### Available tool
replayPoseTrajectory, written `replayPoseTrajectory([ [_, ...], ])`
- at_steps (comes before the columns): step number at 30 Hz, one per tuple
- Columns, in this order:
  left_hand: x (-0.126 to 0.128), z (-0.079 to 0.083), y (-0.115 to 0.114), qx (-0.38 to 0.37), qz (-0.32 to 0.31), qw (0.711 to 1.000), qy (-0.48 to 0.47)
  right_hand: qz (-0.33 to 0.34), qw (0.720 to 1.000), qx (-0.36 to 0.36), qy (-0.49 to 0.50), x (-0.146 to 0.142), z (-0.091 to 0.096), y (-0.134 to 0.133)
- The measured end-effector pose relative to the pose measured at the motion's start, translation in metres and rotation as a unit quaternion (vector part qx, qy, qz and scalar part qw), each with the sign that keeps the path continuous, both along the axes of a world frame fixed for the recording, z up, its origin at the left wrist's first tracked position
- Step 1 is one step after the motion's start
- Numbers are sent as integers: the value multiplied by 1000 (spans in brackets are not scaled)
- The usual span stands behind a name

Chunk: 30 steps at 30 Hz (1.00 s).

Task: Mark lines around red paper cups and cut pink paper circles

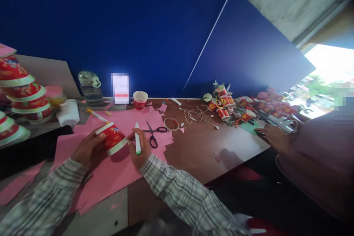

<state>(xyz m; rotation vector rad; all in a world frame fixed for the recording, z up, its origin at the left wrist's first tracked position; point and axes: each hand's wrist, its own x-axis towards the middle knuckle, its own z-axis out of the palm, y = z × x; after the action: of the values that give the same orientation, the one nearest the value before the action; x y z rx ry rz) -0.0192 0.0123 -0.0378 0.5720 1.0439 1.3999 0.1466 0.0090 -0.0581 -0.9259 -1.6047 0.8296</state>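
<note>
My left hand (92, 144) is closed around a red paper cup (114, 138) with white bands at both ends, tilted over pink paper (107, 177). In my right hand (141, 151) a white marker with a green end (137, 140) stands upright between the fingers. The fingertips of that hand are close to the cup's edge; whether they touch it I cannot tell. Black-handled scissors (153, 132) lie spread on the paper just right of my right hand. Behind the cup, a yellow-and-white pen-like stick (97, 115) rests on the paper.
Another red cup (140, 100) stands behind the paper. Stacked cups (26, 92) rise at the left, near a water bottle (90, 89). Tape roll (171, 124), white cable (196, 114) and piled small cups (224, 103) lie rightward. A co-worker's hand (276, 138) rests at the table's right.
</note>
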Motion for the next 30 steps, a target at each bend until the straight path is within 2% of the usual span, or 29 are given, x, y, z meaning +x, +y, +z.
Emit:
replayPoseTrajectory([
  [7,-2,0,1,-10,11,1000,3,-10,1000,1,15,-1,-2,1],
  [18,-1,0,1,3,13,1000,-1,14,999,-10,44,-3,-10,4],
  [23,-1,-1,3,7,-9,1000,-7,13,999,-13,43,-3,-12,4],
  [30,0,-5,3,7,-4,1000,-4,19,998,-19,60,-4,-12,3],
])
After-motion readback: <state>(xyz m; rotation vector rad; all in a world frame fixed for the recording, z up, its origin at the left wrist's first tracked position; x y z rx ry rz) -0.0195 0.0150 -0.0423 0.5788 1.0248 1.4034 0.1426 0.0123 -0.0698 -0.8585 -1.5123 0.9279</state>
